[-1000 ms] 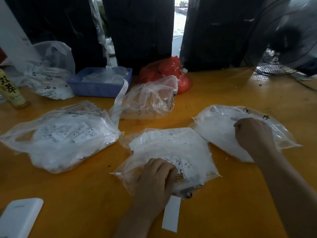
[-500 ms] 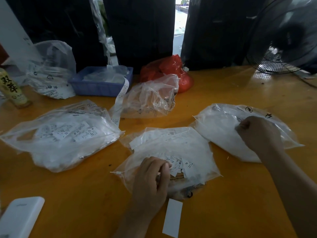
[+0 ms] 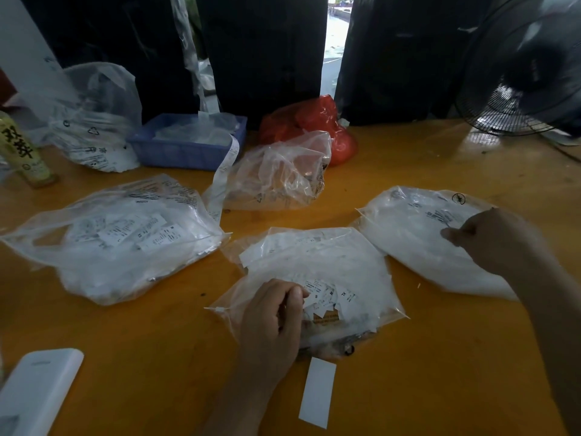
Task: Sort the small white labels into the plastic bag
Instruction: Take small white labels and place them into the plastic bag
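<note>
Three clear plastic bags of small white labels lie on the orange table: a left bag, a middle bag and a right bag. My left hand rests on the middle bag's near-left part, its fingers curled and pinching at the loose printed labels there. My right hand is on top of the right bag with curled fingers, pinching its plastic. A single blank white label lies on the table in front of the middle bag.
A crumpled clear bag, a red bag, a blue tray and another clear bag stand at the back. A bottle is far left, a white box near left, a fan back right.
My left hand has curled its fingers and drawn back a little on the middle bag. My right hand has shifted slightly right on the right bag.
</note>
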